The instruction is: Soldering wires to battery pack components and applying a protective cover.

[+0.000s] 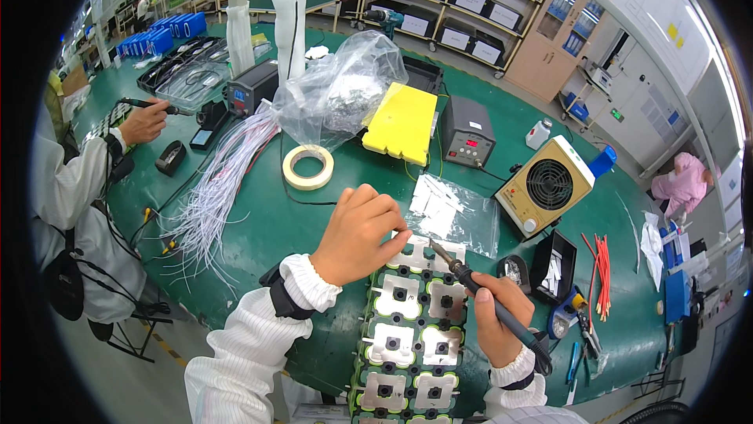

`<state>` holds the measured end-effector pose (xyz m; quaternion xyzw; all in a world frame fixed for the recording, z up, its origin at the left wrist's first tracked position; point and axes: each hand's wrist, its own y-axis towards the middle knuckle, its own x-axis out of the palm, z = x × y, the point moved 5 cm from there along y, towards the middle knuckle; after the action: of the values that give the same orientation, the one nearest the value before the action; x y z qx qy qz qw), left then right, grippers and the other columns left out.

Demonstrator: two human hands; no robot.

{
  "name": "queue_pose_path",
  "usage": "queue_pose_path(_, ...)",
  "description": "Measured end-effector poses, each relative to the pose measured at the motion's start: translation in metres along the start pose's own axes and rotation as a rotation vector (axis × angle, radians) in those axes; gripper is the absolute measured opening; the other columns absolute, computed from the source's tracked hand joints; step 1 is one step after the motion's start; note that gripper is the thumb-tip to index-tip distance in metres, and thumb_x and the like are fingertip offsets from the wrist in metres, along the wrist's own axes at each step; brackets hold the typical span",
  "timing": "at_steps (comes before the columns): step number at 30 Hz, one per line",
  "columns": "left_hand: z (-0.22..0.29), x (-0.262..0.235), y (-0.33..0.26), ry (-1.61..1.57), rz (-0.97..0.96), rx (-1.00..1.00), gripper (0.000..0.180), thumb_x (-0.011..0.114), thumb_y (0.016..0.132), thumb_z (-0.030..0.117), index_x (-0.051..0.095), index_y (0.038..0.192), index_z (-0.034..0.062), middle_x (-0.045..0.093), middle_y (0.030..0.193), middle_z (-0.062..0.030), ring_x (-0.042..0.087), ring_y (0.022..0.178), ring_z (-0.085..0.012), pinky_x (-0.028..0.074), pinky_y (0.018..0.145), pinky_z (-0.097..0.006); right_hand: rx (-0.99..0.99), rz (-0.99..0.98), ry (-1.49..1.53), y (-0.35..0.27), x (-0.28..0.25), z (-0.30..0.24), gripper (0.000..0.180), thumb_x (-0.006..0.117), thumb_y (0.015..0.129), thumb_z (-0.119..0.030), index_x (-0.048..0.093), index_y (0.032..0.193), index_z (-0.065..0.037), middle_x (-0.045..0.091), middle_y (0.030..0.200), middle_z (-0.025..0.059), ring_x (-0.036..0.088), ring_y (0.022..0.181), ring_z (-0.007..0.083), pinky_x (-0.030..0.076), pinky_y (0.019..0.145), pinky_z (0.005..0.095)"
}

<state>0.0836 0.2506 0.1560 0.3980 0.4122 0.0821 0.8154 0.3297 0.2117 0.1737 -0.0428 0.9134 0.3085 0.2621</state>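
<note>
In the head view, the person's left hand (357, 232) rests knuckles-up on the far end of a long battery pack of green-wrapped round cells capped with silvery metal tabs (408, 342), which lies near the front edge of the green desk (267, 228) and runs toward the person. The fingers of this hand are curled down and press on a metal tab at the pack's top edge; whether they pinch anything cannot be told.

The right hand (498, 318) is wrapped in a fist around the dark handle of a black soldering iron (486, 298). The iron slants up and to the left, and its thin metal tip sits just beside the left hand's fingertips, over the topmost tabs of the pack.

Just beyond the pack lies a clear plastic bag of white paper strips (451, 212). To its right stands a beige box fan with a round black grille (545, 185), and behind it a grey soldering station with a red display (467, 138). A yellow foam block (402, 122) lies left of the station, beside a crumpled clear plastic bag (341, 90). A roll of cream masking tape (307, 167) lies flat near a sheaf of white wires (223, 181) fanned across the desk.

At the left, another person in a white coat holds a second dark soldering tool in one hand (143, 122). Red-tipped wires (602, 263) lie at the right end of the desk.
</note>
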Motion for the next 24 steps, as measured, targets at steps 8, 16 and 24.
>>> queue_pose_path(8,0.001,0.006,0.003,-0.016,-0.033,0.009,0.012,0.083,0.079,0.015,0.071,0.08,0.0122,0.062,0.089,0.0021,0.052,0.087,-0.0204,0.037,0.079,-0.037,-0.088,-0.007,-0.039,-0.005,0.003,-0.003,0.019,0.068,0.088,-0.003,0.073,0.105,0.004,0.068,0.076,0.0129,0.061,0.065,0.0257,0.049,0.062,0.0362)
queue_pose_path(16,0.005,0.009,0.007,-0.016,-0.038,0.038,0.013,0.083,0.079,0.015,0.07,0.077,0.0118,0.061,0.087,0.002,0.051,0.086,-0.0205,0.037,0.077,-0.037,-0.102,-0.014,-0.062,-0.008,0.002,-0.005,0.019,0.068,0.087,-0.002,0.073,0.105,0.004,0.068,0.076,0.0124,0.061,0.065,0.0252,0.049,0.061,0.0362)
queue_pose_path(24,0.007,0.014,0.012,-0.008,-0.071,0.063,0.013,0.082,0.079,0.017,0.07,0.076,0.0107,0.059,0.084,0.0014,0.051,0.085,-0.0208,0.038,0.077,-0.037,-0.107,-0.02,-0.055,-0.008,0.002,-0.006,0.019,0.068,0.087,-0.002,0.073,0.105,0.004,0.068,0.076,0.0126,0.061,0.064,0.0254,0.049,0.061,0.0363)
